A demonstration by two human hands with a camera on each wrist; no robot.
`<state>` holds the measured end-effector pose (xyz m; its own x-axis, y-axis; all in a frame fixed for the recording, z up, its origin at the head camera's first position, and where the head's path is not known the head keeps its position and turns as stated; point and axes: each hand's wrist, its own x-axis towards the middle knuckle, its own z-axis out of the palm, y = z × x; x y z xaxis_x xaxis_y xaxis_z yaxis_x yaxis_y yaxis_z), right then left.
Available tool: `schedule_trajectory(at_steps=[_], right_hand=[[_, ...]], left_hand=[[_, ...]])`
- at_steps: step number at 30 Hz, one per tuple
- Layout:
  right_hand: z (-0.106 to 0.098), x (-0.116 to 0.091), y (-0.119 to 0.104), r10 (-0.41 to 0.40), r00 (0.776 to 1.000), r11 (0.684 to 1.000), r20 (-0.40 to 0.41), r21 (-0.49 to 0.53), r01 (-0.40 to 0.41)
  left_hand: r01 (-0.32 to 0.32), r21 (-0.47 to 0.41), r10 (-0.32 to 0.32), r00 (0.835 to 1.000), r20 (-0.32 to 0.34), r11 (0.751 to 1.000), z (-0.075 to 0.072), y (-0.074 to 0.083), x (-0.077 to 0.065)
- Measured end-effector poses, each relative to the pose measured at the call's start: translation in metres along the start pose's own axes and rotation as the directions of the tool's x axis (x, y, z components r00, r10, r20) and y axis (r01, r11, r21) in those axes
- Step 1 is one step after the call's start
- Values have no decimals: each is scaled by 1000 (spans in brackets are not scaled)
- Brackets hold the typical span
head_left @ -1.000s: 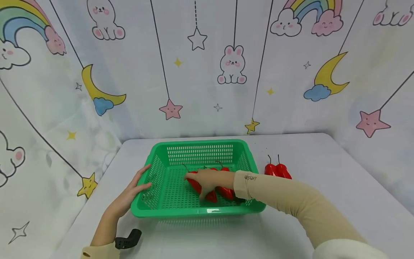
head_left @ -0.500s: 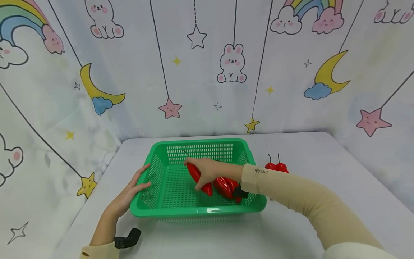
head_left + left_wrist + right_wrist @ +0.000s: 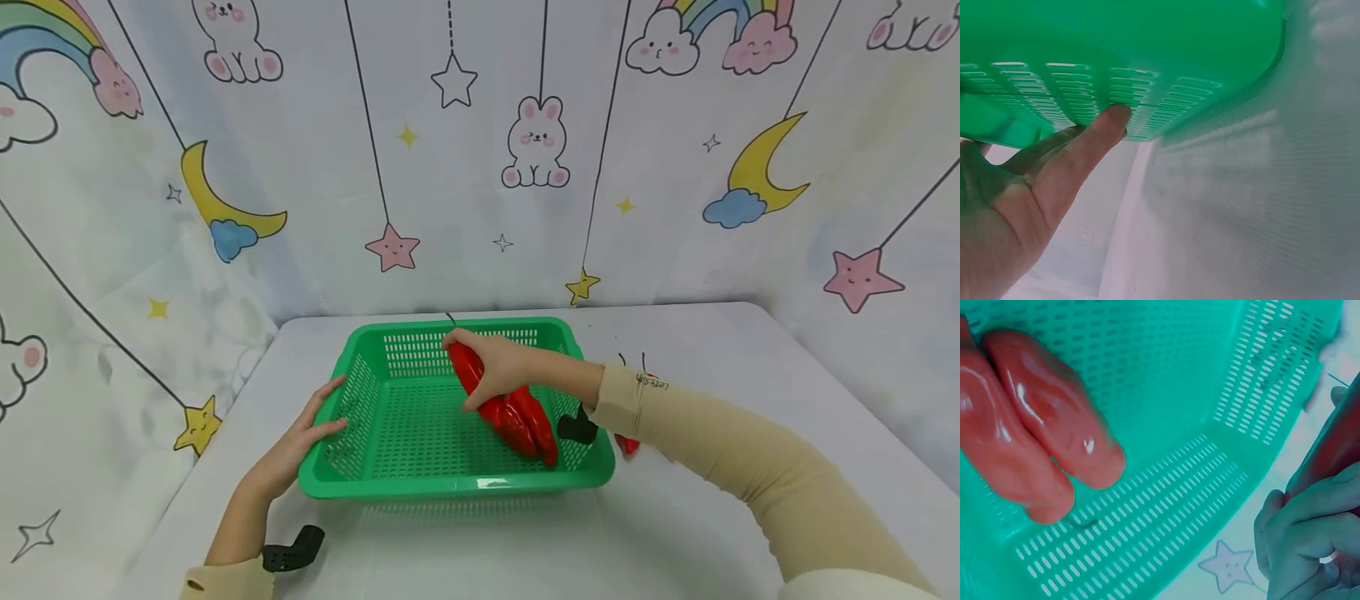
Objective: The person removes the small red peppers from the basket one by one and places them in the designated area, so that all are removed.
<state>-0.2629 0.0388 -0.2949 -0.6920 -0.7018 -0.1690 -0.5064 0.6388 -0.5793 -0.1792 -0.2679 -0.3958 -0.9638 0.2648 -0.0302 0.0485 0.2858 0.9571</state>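
My right hand [image 3: 504,363] grips a shiny red chili pepper [image 3: 467,365] with a thin dark stem, raised above the green basket [image 3: 457,490]. The right wrist view shows the curled fingers round that pepper [image 3: 1335,447]. Two more red peppers [image 3: 1054,406] lie side by side on the basket's bottom, toward its right part in the head view. My left hand [image 3: 288,450] rests against the basket's left side, its fingers fairly straight. From the left wrist, this hand [image 3: 1054,194] touches the slotted outer wall with a fingertip.
Beyond the basket's right side, red peppers [image 3: 627,445] lie on the white table [image 3: 735,367], mostly hidden behind the right sleeve [image 3: 697,425]. A printed curtain [image 3: 480,183] hangs behind the table. Black devices [image 3: 294,550] sit at both wrists.
The right hand has lifted one pepper up and slightly right from the basket's bottom. The other two peppers stay inside. The left hand keeps its place on the basket.
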Motion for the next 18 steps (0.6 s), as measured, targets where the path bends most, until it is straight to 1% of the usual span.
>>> schedule_trajectory(at_steps=[3, 10, 15, 18], right_hand=[[-6, -8, 3, -12, 1000, 1000, -14, 5, 12], [-19, -23, 11, -12, 998, 994, -64, 109, 19], [-26, -30, 13, -17, 995, 994, -102, 106, 28], [-31, -34, 16, -35, 992, 993, -119, 109, 48]], left_hand=[[5, -1, -5, 1000, -1, 1000, 0, -1, 0], [-2, 6, 2, 1000, -8, 1000, 1, 0, 0], [-5, -1, 5, 1000, -10, 1000, 1, 0, -1], [-4, -4, 4, 1000, -9, 1000, 1, 0, -1]])
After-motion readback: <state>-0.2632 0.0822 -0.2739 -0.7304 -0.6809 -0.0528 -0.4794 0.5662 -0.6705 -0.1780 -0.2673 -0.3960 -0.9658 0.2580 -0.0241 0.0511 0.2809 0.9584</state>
